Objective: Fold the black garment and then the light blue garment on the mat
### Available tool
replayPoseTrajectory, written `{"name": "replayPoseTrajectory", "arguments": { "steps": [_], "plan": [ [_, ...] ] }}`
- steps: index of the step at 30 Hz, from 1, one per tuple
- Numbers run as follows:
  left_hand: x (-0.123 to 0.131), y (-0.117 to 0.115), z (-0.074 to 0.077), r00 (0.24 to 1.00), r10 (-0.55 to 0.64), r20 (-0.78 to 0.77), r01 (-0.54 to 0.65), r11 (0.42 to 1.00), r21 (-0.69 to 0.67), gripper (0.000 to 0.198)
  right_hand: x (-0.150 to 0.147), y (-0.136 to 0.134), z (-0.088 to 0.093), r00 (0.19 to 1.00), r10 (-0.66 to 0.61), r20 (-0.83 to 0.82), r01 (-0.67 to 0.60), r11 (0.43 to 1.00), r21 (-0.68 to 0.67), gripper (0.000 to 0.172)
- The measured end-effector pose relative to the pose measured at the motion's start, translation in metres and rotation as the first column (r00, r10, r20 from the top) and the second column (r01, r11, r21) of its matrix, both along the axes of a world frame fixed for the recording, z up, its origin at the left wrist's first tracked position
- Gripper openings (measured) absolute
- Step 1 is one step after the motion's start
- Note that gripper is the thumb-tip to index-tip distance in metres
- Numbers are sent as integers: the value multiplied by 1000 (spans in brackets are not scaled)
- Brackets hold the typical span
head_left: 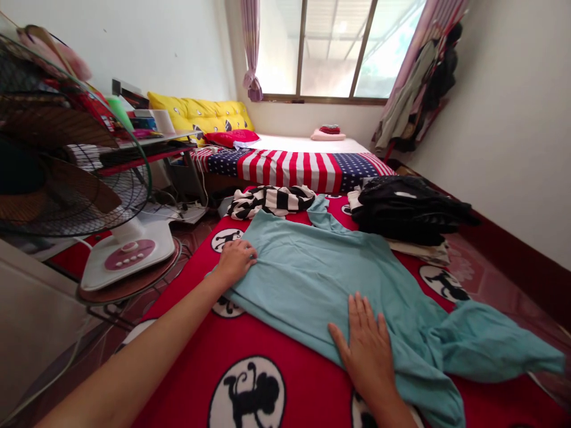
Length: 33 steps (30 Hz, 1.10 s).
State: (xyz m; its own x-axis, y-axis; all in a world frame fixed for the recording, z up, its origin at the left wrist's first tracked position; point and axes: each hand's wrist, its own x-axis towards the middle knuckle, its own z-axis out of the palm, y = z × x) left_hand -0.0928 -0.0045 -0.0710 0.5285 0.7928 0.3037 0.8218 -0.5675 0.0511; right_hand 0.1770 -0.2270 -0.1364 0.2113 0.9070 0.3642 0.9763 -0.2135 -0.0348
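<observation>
A light teal long-sleeved shirt (307, 261) lies spread across the red blanket, one sleeve stretched out to the right and another bent at the far side. My left hand (237, 260) is at the shirt's left edge, its fingers curled onto the fabric, where small creases run away from them. Part of its fingertips is hidden. Flat on the near part of the shirt rests my right hand (368, 345), fingers stretched and thumb apart. Behind the shirt lies a crumpled black-and-white checked cloth (272, 201).
A pile of dark folded clothes (408, 208) sits at the back right of the red blanket (178, 380). On the left, a fan (129, 252) stands on a round stool. Beyond is a bed with a stars-and-stripes cover (289, 169); clothes hang (414, 89) by the right wall.
</observation>
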Motion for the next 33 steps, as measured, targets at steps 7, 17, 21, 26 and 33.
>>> {"name": "replayPoseTrajectory", "arguments": {
  "steps": [7, 17, 21, 26, 33],
  "plan": [
    [86, -67, -15, 939, -304, 161, 310, 950, -16, 30, 0, 1, 2, 1000, -9, -21, 9, 1000, -19, 72],
    [129, -100, -47, 903, -403, 148, 420, 900, -118, 55, 3, 0, 7, 986, 5, -167, -18, 997, -75, 72],
    [129, -100, -47, 897, -402, 184, 423, 902, -92, 55, 39, 28, 28, 893, 60, -446, -101, 993, -67, 57],
    [129, -101, -43, 889, -368, 271, 414, 900, -136, 53, 104, 114, 69, 845, 102, -525, 55, 960, 276, 35],
    [127, -101, -42, 876, -305, 373, 390, 904, -175, 49, 115, 244, 77, 913, 143, -382, -70, 977, 199, 33]
  ]
}}
